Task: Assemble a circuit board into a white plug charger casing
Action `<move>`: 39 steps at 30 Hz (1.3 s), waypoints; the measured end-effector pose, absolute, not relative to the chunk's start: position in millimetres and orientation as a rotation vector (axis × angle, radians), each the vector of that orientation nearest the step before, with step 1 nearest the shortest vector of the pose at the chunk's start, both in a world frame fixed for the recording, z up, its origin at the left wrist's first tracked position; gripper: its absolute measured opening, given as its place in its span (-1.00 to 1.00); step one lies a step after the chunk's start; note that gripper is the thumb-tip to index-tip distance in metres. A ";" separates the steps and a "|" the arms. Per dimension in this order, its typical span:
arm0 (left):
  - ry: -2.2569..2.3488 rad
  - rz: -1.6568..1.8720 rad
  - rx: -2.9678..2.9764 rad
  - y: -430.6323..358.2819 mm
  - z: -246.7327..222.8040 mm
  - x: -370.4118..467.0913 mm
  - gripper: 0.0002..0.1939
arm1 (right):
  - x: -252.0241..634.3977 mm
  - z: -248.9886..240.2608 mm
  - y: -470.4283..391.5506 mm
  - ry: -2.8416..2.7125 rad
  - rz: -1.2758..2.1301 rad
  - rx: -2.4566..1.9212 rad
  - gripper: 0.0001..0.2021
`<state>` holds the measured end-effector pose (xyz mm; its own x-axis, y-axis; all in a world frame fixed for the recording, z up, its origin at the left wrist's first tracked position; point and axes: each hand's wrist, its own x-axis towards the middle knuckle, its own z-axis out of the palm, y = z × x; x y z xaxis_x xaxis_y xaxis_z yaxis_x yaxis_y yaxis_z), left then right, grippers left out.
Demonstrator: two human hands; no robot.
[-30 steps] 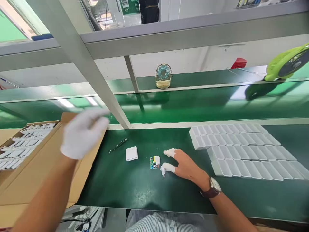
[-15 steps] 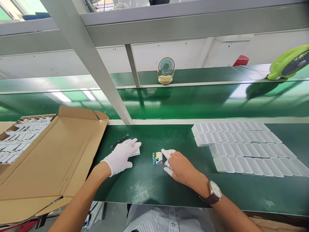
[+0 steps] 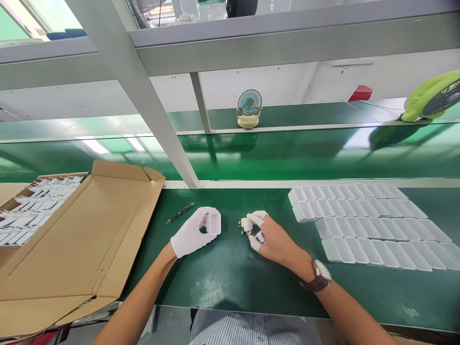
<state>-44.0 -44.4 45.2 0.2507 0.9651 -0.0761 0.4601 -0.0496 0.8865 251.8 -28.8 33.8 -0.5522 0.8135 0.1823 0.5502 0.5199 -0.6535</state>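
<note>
My left hand (image 3: 196, 233), in a white glove, grips a small white plastic case (image 3: 214, 224) with its open side toward me. The thumb and fingers close around its left side. To the right, my right hand (image 3: 264, 232) wears white finger cots and pinches a small circuit board (image 3: 246, 226) carrying a yellow part and white pieces. The board is tilted and partly hidden by the fingers. A gap of green bench lies between case and board. Beyond my left hand are black tweezers (image 3: 180, 212), lying on the bench.
At left an open cardboard box (image 3: 89, 235) holds rows of white parts (image 3: 43, 201). Rows of white open cases (image 3: 366, 225) stand at right on the green bench (image 3: 230, 287). A slanted metal post (image 3: 154, 105) rises behind. Two fans, one small (image 3: 249, 103) and one lime green (image 3: 431, 96), sit on the shelf.
My left hand has lifted the white case and turned its opening toward me, moving right. My right hand has picked the circuit board up from the bench and tilted it.
</note>
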 end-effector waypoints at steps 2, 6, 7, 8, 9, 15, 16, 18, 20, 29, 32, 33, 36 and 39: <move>1.240 0.838 1.611 -39.9 46.1 -31.8 -0.23 | 256.4 50.1 -18.2 -2.151 0.868 -1.119 -0.69; 1.249 0.899 1.761 -27.7 55.7 -4.1 -0.31 | 260.5 64.0 -1.4 -1.942 0.886 -1.069 -0.61; 1.269 0.908 1.811 -25.0 57.5 2.1 -0.32 | 261.6 61.8 0.9 -1.913 0.880 -1.062 -0.58; 1.282 0.916 1.847 -22.8 58.2 7.5 -0.32 | 263.1 57.9 2.4 -1.892 0.881 -1.063 -0.56; 1.288 0.924 1.867 -21.1 57.6 12.0 -0.32 | 265.1 52.8 3.4 -1.878 0.885 -1.073 -0.55; 1.297 0.935 1.859 -18.3 32.6 16.6 -0.33 | 278.4 26.7 3.7 -1.821 0.815 -1.157 -0.52; 1.299 0.936 1.858 -18.6 27.7 15.0 -0.32 | 279.5 24.9 3.9 -1.830 0.797 -1.167 -0.50; 1.297 0.937 1.861 -18.8 20.0 11.5 -0.28 | 280.6 22.2 4.7 -1.867 0.781 -1.199 -0.47; 1.292 0.931 1.873 -18.4 15.0 8.6 -0.23 | 280.3 19.5 5.4 -1.916 0.771 -1.236 -0.45; 1.536 0.878 1.950 -15.1 21.9 -0.4 -0.22 | 268.4 8.7 1.7 -2.075 0.863 -1.244 -0.44; 1.681 0.719 1.922 -13.2 30.1 -7.0 -0.16 | 264.1 8.2 0.5 -2.129 0.843 -1.194 -0.42; 1.708 0.682 1.906 -11.9 34.4 -8.4 -0.16 | 263.6 8.5 0.7 -2.136 0.820 -1.177 -0.42; 1.693 0.569 1.987 -5.6 56.4 -5.1 -0.29 | 265.1 10.3 2.4 -2.150 0.744 -1.132 -0.42; 1.546 0.400 2.210 2.1 88.7 7.5 -0.66 | 268.6 11.2 4.2 -2.168 0.694 -1.121 -0.41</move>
<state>7.5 2.1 88.7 0.3432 0.9393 -0.0007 0.8208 -0.2996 0.4863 268.6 4.2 11.2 -0.4669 0.8436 0.2652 0.5329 0.5078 -0.6769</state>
